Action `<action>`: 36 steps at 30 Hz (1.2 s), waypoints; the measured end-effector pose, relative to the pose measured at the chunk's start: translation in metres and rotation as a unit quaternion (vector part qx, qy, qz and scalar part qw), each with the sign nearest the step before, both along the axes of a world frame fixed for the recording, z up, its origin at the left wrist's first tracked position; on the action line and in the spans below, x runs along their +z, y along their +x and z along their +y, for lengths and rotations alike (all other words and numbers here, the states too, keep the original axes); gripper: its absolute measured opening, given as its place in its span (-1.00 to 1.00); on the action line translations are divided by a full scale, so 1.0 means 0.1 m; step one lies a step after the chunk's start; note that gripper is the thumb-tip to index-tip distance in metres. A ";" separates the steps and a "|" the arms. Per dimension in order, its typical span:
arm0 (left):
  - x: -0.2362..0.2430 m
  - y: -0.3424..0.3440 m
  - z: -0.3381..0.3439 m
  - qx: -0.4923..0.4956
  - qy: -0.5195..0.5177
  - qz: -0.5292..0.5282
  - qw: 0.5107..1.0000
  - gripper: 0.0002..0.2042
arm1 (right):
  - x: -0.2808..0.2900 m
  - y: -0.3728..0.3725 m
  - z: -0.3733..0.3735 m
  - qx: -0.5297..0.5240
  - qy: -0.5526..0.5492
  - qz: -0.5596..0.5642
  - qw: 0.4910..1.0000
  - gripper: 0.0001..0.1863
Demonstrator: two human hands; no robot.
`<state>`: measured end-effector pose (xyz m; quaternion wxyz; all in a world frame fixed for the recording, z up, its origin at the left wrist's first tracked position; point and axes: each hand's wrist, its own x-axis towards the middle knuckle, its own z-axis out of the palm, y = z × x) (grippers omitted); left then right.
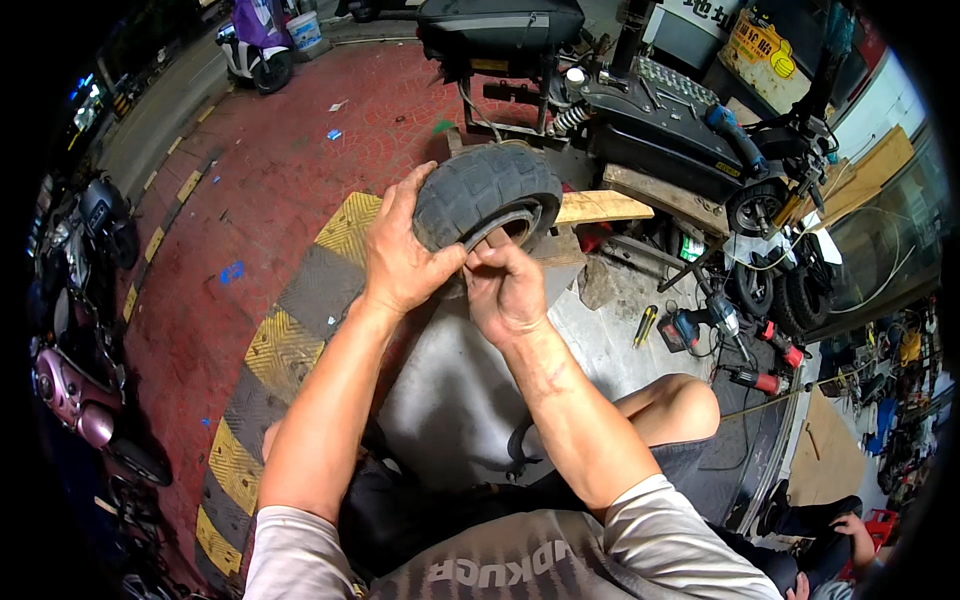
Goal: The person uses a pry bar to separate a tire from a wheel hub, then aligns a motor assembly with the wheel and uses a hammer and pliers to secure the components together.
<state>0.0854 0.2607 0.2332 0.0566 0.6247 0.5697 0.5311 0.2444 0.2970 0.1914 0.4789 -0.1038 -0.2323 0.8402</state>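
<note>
Nearest the camera, the person's bare knee (683, 400) rises at the right above a grey metal sheet (450, 390) on the ground. Above it the right hand (505, 290) is curled, its fingertips pinched on the inner edge of a small black tyre (487, 190). The left hand (400, 255) is wrapped over the tyre's near left side, thumb toward the other hand — fingers closed around the tread. The tyre is held upright in the air between both hands, in front of a yellow-and-black striped ramp (290, 330) that borders the red brick pavement (260, 170).

To the right, on the ground, lie a yellow-handled screwdriver (645, 325) and a power drill (700, 322). Beyond the tyre a wooden plank (600, 207) lies flat, and behind it stands a black scooter (660, 120) — its seat raised at the top.
</note>
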 end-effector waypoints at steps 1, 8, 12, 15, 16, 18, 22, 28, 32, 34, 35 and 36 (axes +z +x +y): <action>0.00 0.01 -0.02 0.007 -0.004 -0.001 1.000 -0.03 | -0.04 -0.04 -0.04 -0.015 0.018 -0.048 0.999 -0.42; -0.05 -0.03 0.13 0.027 0.027 0.017 0.999 -0.05 | -0.37 0.19 -0.10 -0.077 0.395 -0.479 0.780 -0.30; -0.02 -0.03 0.12 0.032 0.006 0.004 0.999 -0.07 | -0.18 0.54 -0.03 -0.088 0.621 -0.599 0.498 -0.25; 0.02 -0.02 0.10 0.026 -0.009 0.012 1.000 -0.07 | -0.03 0.81 -0.04 -0.048 0.682 -0.640 0.349 -0.25; 0.03 -0.01 0.11 0.027 -0.003 0.018 0.999 -0.07 | 0.01 0.87 -0.03 -0.032 0.694 -0.655 0.297 -0.24; 0.04 0.02 0.11 0.034 0.005 0.031 0.999 -0.06 | 0.15 0.86 -0.05 -0.027 0.642 -0.675 0.364 -0.23; 0.08 0.04 0.17 0.042 -0.035 0.026 0.998 -0.06 | 0.02 0.55 0.03 -0.085 0.528 -0.612 0.583 -0.16; 0.09 0.07 0.27 0.054 -0.020 0.029 0.998 -0.07 | -0.38 0.31 0.04 -0.027 0.439 -0.538 0.719 -0.08; 0.03 -0.01 0.26 0.054 -0.022 0.032 0.998 -0.07 | -0.14 0.71 0.06 -0.040 0.627 -0.641 0.441 -0.09; 0.03 -0.02 0.28 0.059 -0.017 0.037 0.997 -0.07 | 0.04 0.87 0.09 0.032 0.647 -0.678 0.347 -0.11; 0.05 0.03 0.30 0.059 -0.017 0.039 0.997 -0.07 | 0.10 0.88 0.08 0.030 0.640 -0.684 0.350 -0.12; 0.06 0.06 0.31 0.060 -0.017 0.040 0.997 -0.06 | 0.15 0.89 0.09 0.029 0.633 -0.689 0.352 -0.12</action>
